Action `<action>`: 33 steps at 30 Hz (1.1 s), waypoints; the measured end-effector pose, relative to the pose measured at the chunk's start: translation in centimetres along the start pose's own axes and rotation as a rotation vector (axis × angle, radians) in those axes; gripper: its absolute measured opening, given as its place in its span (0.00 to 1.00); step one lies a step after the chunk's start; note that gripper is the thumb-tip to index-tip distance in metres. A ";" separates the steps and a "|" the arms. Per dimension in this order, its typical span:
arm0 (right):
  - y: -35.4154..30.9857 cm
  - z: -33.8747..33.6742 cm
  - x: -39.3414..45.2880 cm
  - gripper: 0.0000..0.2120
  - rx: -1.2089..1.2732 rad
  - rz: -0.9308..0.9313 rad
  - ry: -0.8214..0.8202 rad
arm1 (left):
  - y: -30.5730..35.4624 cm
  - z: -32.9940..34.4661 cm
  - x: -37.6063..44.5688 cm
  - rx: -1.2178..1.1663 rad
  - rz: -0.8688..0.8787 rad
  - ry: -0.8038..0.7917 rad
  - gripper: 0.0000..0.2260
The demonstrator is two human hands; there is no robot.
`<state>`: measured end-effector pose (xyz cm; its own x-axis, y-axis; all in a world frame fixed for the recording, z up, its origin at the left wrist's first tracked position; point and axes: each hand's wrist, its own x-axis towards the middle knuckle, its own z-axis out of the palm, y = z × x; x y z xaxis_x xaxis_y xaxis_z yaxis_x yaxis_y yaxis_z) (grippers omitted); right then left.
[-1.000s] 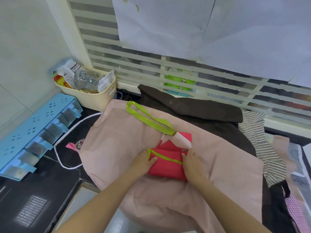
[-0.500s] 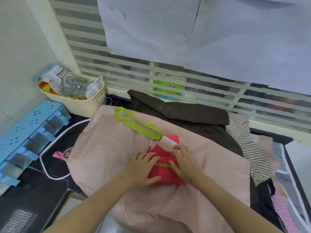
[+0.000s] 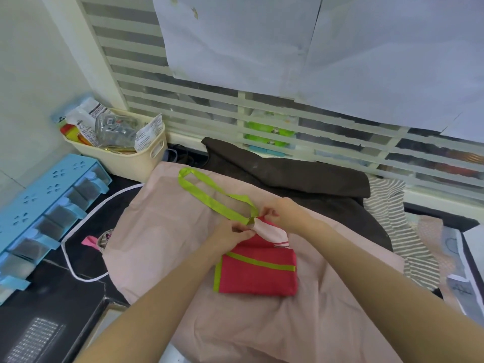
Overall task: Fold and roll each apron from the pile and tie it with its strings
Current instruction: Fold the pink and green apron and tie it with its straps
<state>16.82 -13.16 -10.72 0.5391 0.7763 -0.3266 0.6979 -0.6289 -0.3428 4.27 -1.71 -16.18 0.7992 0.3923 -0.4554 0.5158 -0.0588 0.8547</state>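
Note:
A red apron, folded into a small flat packet with lime-green trim, lies on a spread pale pink apron. A white flap sticks out of the packet's top. Its lime-green strap loops away to the upper left over the pink cloth. My left hand pinches the strap's base at the packet's top corner. Just to the right, my right hand pinches the same spot, at the edge of the white flap.
A dark brown apron and a striped cloth lie behind and to the right. A cream basket of packets stands back left, beside a blue drawer rack. A white cord curves on the black counter.
Both hands have left the folded red packet, where they pressed it flat, and moved up to its top corner, now pinching the green strap's base. The packet lies uncovered.

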 end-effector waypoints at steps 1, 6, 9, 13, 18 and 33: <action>-0.1 0.0 0.2 0.13 -0.041 0.007 0.006 | 0.0 0.0 -0.1 -0.034 -0.029 -0.018 0.03; 0.6 1.3 0.9 0.10 -0.263 0.044 0.040 | -0.5 -0.2 0.3 0.124 -0.056 -0.036 0.07; 1.2 2.6 1.2 0.11 -0.354 -0.075 0.118 | -1.0 0.1 0.7 0.228 0.004 0.001 0.13; 0.6 1.3 1.1 0.10 -0.179 -0.087 -0.029 | -1.3 0.2 1.0 0.283 0.091 0.022 0.15; 0.2 -0.6 1.7 0.08 0.066 -0.011 -0.354 | -1.6 0.4 1.0 0.280 0.174 0.018 0.14; -4.0 -0.1 4.0 0.14 1.049 0.238 0.129 | -1.3 -0.2 0.4 0.259 0.198 -0.043 0.16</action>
<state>16.21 -7.50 -10.59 0.6958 0.5893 -0.4105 -0.1497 -0.4400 -0.8854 3.88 -1.34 -17.43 0.9012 0.3115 -0.3014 0.4062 -0.3641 0.8381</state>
